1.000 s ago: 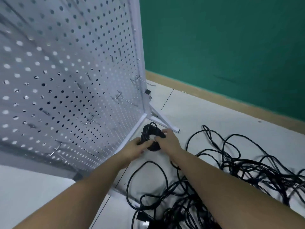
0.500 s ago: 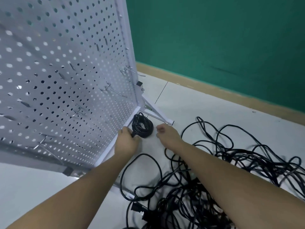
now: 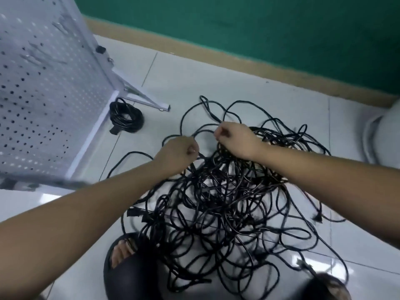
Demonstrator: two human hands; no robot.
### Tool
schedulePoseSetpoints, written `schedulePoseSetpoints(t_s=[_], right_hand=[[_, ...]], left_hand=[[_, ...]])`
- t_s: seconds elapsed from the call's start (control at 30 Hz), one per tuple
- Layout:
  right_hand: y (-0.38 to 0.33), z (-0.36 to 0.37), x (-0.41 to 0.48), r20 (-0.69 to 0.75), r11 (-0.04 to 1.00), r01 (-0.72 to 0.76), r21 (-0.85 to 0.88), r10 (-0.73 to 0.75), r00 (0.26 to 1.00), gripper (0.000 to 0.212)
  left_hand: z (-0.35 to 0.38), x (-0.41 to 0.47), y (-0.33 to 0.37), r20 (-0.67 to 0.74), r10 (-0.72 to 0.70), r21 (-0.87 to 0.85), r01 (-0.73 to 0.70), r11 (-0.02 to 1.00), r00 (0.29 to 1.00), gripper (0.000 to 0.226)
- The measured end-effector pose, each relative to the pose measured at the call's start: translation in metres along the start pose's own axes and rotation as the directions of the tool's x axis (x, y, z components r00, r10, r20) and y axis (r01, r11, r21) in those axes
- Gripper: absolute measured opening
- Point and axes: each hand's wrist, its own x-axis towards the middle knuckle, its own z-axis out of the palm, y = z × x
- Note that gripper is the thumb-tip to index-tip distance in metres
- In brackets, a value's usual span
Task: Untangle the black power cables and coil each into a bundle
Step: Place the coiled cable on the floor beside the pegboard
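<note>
In the head view, the tangle of cables [image 3: 227, 191] lies on the pale tiled floor [image 3: 216, 83], in front of the person and between the two forearms. It is a wide, loose heap of thin black loops, and some plugs show at its edges.

The left hand [image 3: 179, 151] is at the upper left edge of the heap. Its fingers [image 3: 192, 149] are curled tight, and they seem to pinch one line of the tangle there. The right hand [image 3: 236, 140] is just beside it, over the top of the heap. Its fingers [image 3: 220, 133] are also curled narrow around a line that runs up into a big loop on the floor. Whether both hands hold the same cable, I cannot tell.

One coiled bundle [image 3: 126, 116] lies on the floor apart from the heap, at the upper left. It sits just beside the bottom edge of a white pegboard [image 3: 43, 94] and near the white metal leg [image 3: 142, 96] of it.

A black sandal [image 3: 123, 273] with toes showing is at the lower edge, touching the heap. A green wall [image 3: 238, 29] with a tan baseboard [image 3: 238, 61] stands behind. A white rounded object [image 3: 381, 135] is at the right edge.
</note>
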Motion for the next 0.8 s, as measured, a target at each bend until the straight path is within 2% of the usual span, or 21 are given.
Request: schedulePoseSetpoints(t_s=[0.1,0.27,0.37,0.47,0.57,0.7,0.8], right_hand=[[0.033,-0.021,-0.052,0.037,0.998,-0.018,-0.067,0.021,0.999,0.018],[0.087,-0.048,-0.146,-0.113,0.989,-0.020,-0.150,0.003,0.994,0.029],[0.122,-0.049,-0.201,-0.134,0.988,-0.105,-0.112,0.089,0.987,0.028],[0.166,-0.039,-0.248,-0.193,0.965,-0.260,-0.036,0.249,0.949,0.020],[0.215,-0.020,-0.286,-0.212,0.880,-0.470,0.064,0.472,0.856,0.011],[0.262,0.005,-0.308,-0.130,0.737,-0.656,0.163,0.675,0.726,0.012],[0.277,0.020,-0.309,-0.098,0.697,-0.683,0.218,0.712,0.695,0.025]], left_hand=[[0.028,-0.004,0.047,0.018,0.094,0.010,-0.095,0.995,0.995,0.007],[0.065,-0.011,0.135,-0.021,0.268,0.020,-0.268,0.963,0.963,0.009],[0.077,-0.018,0.179,-0.047,0.360,0.069,-0.356,0.932,0.932,0.011],[0.087,-0.027,0.211,0.065,0.497,0.083,-0.501,0.862,0.865,0.014],[0.104,-0.031,0.236,0.229,0.575,0.052,-0.599,0.799,0.786,0.014],[0.132,-0.021,0.254,0.416,0.541,0.131,-0.636,0.760,0.731,0.016],[0.159,-0.011,0.262,0.506,0.474,0.165,-0.621,0.766,0.720,0.011]])
